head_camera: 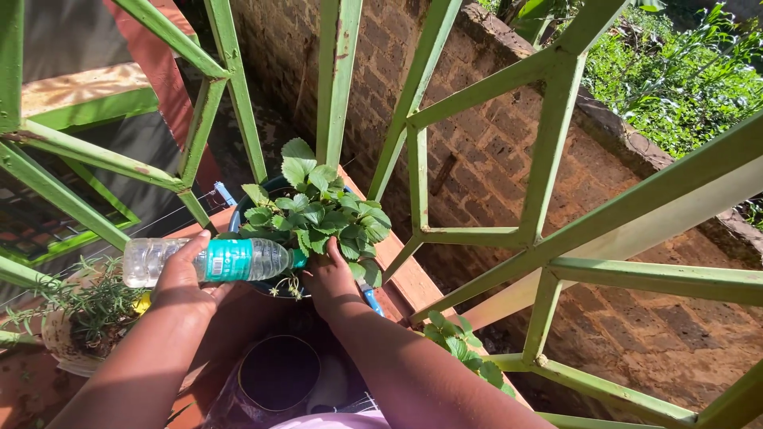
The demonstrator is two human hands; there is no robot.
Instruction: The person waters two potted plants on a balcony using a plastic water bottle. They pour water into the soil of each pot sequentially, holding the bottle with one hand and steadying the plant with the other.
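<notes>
Plastic bottle lies almost level in our left hand, with its green cap end pointing to the leafy plant just beyond the grip. Our left grip is closed around the middle of the bottle, at the green label, and the clear bottom end sticks out on the far side of the hand. The bottle looks nearly empty, but we cannot tell how much water is inside.

Our right hand is just beside the cap end, low under the leaves, and it touches the dark pot or the stems there. We cannot tell if this grip is closed on something or only resting, because the leaves hide the fingers.

Near the left grip, on the outer side, a thin-leaved plant in a pale pot stands on the ledge. Below both arms there is a dark round container. Green metal bars stand behind the plant, and beyond them is a brick wall.

We think some things could go wrong from here. If the bottle tips too quickly, the water may run over the leaves and the edge of the ledge (the pot stands close to the bars). The grip at the middle is also smooth plastic, so a wet hand could let it slide. The right hand may press or break the soft stems.
</notes>
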